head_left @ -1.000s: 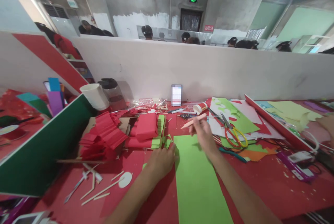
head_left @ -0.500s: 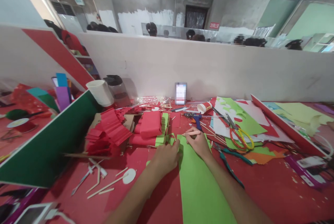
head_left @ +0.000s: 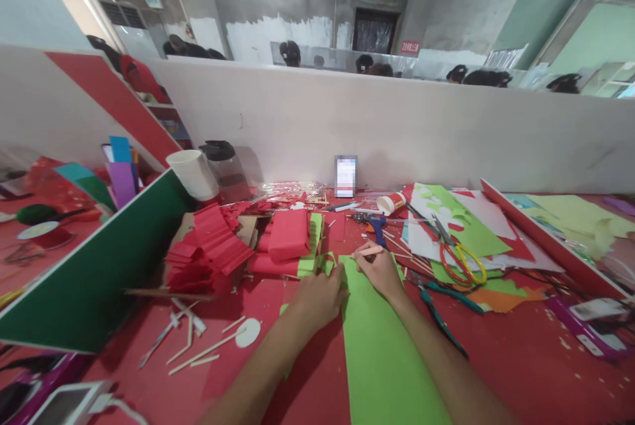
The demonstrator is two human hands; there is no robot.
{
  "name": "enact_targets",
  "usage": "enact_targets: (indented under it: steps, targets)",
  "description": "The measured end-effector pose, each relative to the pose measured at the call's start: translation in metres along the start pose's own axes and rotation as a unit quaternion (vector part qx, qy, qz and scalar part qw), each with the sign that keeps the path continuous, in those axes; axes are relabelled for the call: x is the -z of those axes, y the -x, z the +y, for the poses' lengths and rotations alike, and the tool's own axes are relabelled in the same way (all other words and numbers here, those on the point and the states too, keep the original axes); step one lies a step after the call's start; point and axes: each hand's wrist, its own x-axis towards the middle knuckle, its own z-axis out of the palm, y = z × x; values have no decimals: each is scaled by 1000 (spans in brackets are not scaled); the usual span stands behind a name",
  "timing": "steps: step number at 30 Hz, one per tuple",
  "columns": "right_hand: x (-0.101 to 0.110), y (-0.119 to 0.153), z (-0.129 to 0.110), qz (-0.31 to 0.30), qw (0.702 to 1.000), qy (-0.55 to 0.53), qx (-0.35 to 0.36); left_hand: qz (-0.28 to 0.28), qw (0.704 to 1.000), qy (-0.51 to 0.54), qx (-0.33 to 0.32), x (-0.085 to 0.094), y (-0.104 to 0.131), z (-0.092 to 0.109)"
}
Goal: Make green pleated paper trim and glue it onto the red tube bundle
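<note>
From the head view, we see the green sheet (head_left: pixel 384 352) flat on the bench (head_left: pixel 520 365), seemingly uncut, with no drawn line we can make out; the red paper bundle (head_left: pixel 288 233) nearby is already folded. The right hand (head_left: pixel 381 273) grips a pale pencil (head_left: pixel 370 251) over the sheet's far end; the left hand (head_left: pixel 320 296) rests at its left edge (whether pinching anything, we cannot tell).

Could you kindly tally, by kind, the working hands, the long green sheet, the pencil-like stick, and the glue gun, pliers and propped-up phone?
Left hand and right hand: 2
Long green sheet: 1
Pencil-like stick: 1
Glue gun: 1
Pliers: 1
Propped-up phone: 1
Total: 7
</note>
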Motion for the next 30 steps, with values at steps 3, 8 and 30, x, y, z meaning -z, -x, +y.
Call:
enact_targets:
  steps: [3,8,30]
  targets:
    - [0,0,0,-1,1000,6,4,5,1000,2,5,-1,0,0]
    - [0,0,0,-9,1000,9,-1,7,1000,2,11,-3,0,-1]
    - [5,3,-3,-40,999,-17,4,23,1000,-7,13,-7,0,-1]
